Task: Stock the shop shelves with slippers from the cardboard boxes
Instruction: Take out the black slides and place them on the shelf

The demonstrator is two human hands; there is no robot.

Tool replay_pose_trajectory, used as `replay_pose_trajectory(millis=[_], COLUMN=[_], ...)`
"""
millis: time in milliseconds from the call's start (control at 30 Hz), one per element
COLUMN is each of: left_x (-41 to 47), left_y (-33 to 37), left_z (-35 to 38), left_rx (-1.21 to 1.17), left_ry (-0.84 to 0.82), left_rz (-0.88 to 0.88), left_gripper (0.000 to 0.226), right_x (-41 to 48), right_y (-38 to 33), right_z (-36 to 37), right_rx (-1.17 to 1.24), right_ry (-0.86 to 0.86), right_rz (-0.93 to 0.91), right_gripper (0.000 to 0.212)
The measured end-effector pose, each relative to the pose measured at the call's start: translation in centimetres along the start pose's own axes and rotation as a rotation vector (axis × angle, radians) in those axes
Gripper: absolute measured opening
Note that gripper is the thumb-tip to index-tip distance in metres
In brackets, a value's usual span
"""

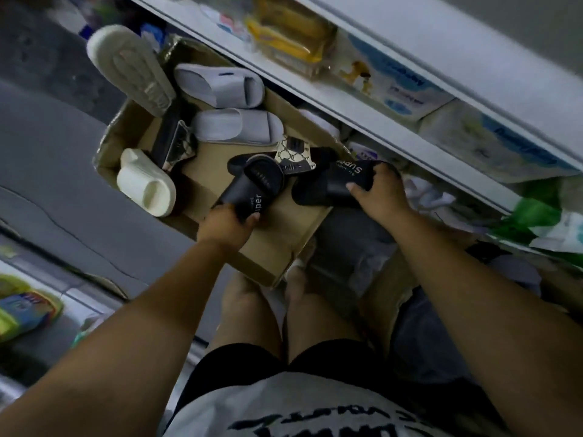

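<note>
Two black slippers, each with white "super" lettering on a broad strap, are being held at the centre of the frame. The first black slipper (252, 187) is being gripped at its near end by the left hand (227, 227), with the fingers and thumb curled round it. It is being held over the bare bottom of the cardboard box (277, 244); contact cannot be told. The second black slipper (337, 184) is being clasped across its strap by the right hand (380, 192) at the box's right edge, just below the shelves (362, 121).

The open box is being viewed from above, stretching from upper left to centre. Noted inside:
- One grey slipper (220, 85) and another grey slipper (236, 126), side by side at the far end.
- A cream slipper (146, 186) against the left wall.
- A second cream slipper (129, 66), sole showing, propped at the far left corner.
- A beige patterned slipper (293, 152) just behind the black pair.
- A dark item (172, 138) standing on edge, too blurred to identify.

The shelves, running along the upper right, are being taken up by yellow packets (290, 36) and white-and-blue packs (397, 86).
</note>
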State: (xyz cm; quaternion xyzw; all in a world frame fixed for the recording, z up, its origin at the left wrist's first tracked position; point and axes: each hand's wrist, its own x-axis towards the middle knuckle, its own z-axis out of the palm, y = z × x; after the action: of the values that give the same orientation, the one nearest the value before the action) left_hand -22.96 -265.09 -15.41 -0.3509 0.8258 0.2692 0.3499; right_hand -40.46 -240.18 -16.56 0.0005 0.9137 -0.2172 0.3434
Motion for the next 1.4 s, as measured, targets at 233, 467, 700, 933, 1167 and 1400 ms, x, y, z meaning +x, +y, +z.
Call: replay_pose_trajectory(millis=[233, 467, 700, 933, 1167, 1400], left_x=[5.1, 5.8, 2.6, 2.7, 5.3, 7.9], left_y=[0.3, -0.5, -2.7, -5.7, -5.2, -5.5], left_z=[1.6, 0.8, -2.1, -4.3, -2.7, 0.9], left_rx=[-0.890, -1.026, -0.950, -0.751, -0.507, -0.467], left_ry=[0.024, 0.061, 0.231, 0.163, -0.086, -0.160], left_rz=[-0.431, -0.471, -0.195, 0.048, 0.174, 0.139], left_gripper=[0.063, 0.045, 0.035, 0.045, 0.038, 0.035], right_x=[2.3, -0.5, -7.9, -8.9, -5.5, -4.6], right_y=[0.6, 0.4, -0.7, -6.9, -7.6, -4.4], right_z=[2.2, 2.5, 2.4, 6.6, 12.2, 10.1], right_rx=[0.200, 0.272, 0.519, 0.984, 0.908, 0.374], right_ry=[-0.015, 0.053, 0.161, 0.075, -0.179, -0.012], right_rz=[0.185, 0.253, 0.431, 0.424, 0.444, 0.190], right_gripper=[0.075, 0.060, 0.066, 0.052, 0.056, 0.051])
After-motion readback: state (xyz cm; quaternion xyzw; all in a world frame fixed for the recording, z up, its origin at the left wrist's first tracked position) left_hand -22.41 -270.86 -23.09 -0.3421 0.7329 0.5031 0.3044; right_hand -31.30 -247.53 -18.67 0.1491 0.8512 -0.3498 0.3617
